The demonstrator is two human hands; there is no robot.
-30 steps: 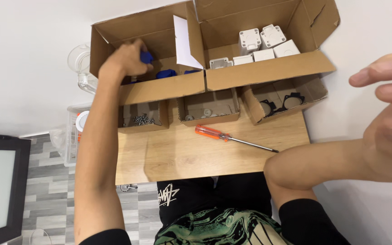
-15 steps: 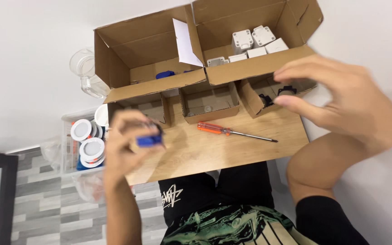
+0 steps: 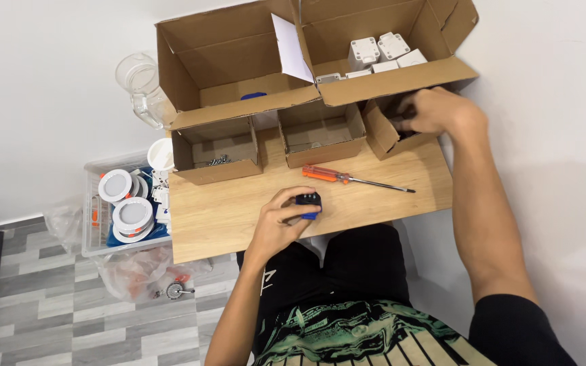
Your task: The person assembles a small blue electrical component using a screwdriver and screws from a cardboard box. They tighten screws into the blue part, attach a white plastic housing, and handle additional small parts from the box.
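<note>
— Nearest us, what do we have in the left hand (image 3: 281, 218)?

— We pinch a small blue and black part (image 3: 308, 202) there, fingers closed tight around it, low over the wooden surface (image 3: 225, 210) at about 6 o'clock of the board. Half a second ago we held that hand higher and further toward 9 o'clock; it has come down and inward since.

— And just beyond it?

— The orange-handled screwdriver (image 3: 347, 177) lies flat at 1 o'clock from the part, near it but not touching, shaft pointing to 3 o'clock. It has not moved.

— Then the small boxes?

— Three open cardboard trays in a row. The left tray (image 3: 217, 157) at 10 o'clock shows small metal bits; the middle tray (image 3: 321, 134) sits at 12; the right tray (image 3: 382, 129) is at 2 o'clock.

— Where is our right hand (image 3: 435, 112) now?

— Reaching into that right tray, fingers curled down inside. We cannot tell whether its grip is closed on anything, since the fingertips are hidden. Earlier that hand hovered spread open in the air in front of us.

— Farthest out?

— Two big cardboard boxes: the left box (image 3: 228, 61) with a blue thing inside, the right box (image 3: 401, 34) with white plastic blocks (image 3: 378, 49). Off the surface at 9 o'clock stand a clear jug (image 3: 140, 85) and a crate of round white lamps (image 3: 127, 207).
</note>
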